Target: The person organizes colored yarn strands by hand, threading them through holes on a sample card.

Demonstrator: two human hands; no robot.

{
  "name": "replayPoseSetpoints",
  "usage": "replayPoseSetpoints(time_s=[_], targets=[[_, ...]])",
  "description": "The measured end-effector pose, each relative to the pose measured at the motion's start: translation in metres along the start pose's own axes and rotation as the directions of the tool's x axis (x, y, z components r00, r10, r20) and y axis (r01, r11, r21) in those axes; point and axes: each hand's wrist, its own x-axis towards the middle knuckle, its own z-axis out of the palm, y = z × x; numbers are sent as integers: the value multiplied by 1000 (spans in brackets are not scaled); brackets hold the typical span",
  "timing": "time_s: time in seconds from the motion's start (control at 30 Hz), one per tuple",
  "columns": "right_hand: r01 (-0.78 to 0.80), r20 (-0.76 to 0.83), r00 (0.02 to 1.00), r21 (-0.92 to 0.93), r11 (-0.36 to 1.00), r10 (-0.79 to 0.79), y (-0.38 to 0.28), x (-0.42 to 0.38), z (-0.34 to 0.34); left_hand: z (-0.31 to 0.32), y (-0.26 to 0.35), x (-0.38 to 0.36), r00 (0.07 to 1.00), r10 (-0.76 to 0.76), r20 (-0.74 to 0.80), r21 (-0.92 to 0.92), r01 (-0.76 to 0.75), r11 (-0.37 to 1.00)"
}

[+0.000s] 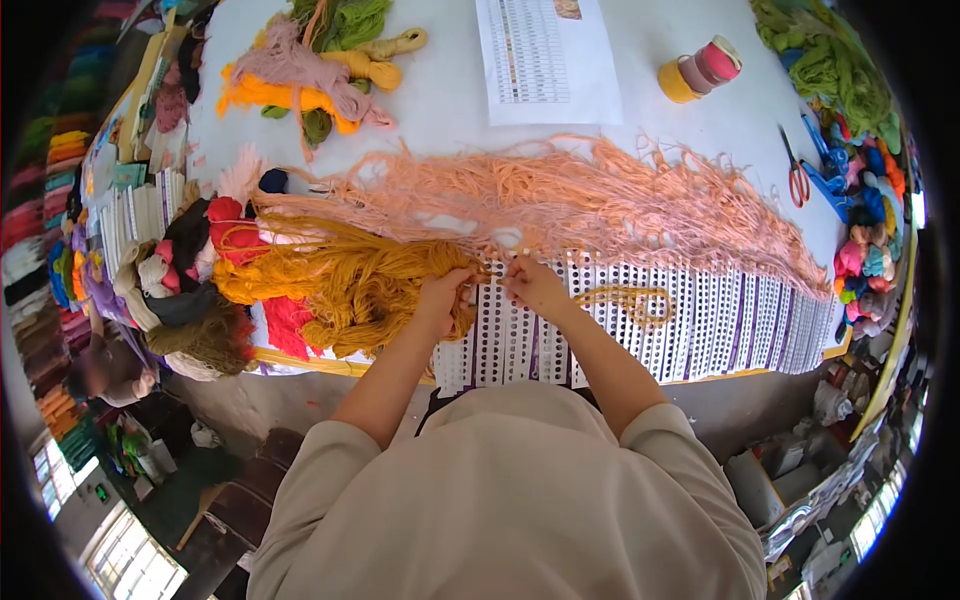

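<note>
My left hand (446, 298) is closed at the right edge of a large heap of mustard-yellow yarn (365, 285), its fingertips pinching yarn strands. Just across from it, my right hand (535, 286) is closed in a pinch over the top ends of white punched card strips (620, 310); what lies between its fingertips is too small to make out. The strips lie side by side, with rows of dark holes. A small loop of mustard yarn (640, 300) rests on them to the right. Long peach-pink yarn (560, 190) spreads across the table behind both hands.
Behind the peach yarn lie a printed sheet (535, 70), stacked thread spools (700, 70) and a multicoloured yarn pile (310, 75). Scissors (796, 170) are at the right, near green yarn (840, 70). Red yarn (290, 325) and other skeins crowd the left; the table's yellow edge (330, 366) is near my body.
</note>
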Motion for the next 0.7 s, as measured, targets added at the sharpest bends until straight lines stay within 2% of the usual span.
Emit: replayPoseSetpoints(time_s=[0.03,0.1,0.13,0.2,0.33,0.4,0.53,0.6,0.7], targets=[[15,-9,1000,-6,1000,-15,2,1,0,-2,0,0,1000,1,-5,-1,-1,1000],[20,-27,999,-28,999,-21,2,2,0,-4,1,-1,996,86,-36,151,-79,985],[19,-27,999,-27,999,-20,1,2,1,-4,2,-2,996,84,-36,152,-78,985],[16,-33,999,-8,1000,-16,0,1,1,-5,3,-3,998,31,-61,268,-13,963],[-9,-25,1000,-29,1000,8,-1,2,1,-3,-3,-3,988,132,-79,298,-103,949],[-4,-46,999,-44,999,2,-1,2,1,-1,-5,-3,970,217,-109,398,-157,904],[0,-44,999,-41,999,-2,-1,3,1,0,-1,-7,975,202,-96,388,-150,909],[-17,-41,999,-55,998,15,-2,2,0,1,-1,-7,970,234,-57,544,-167,823],[-9,-45,999,-50,999,7,-1,3,1,-5,-5,-3,982,191,-3,447,-169,878]])
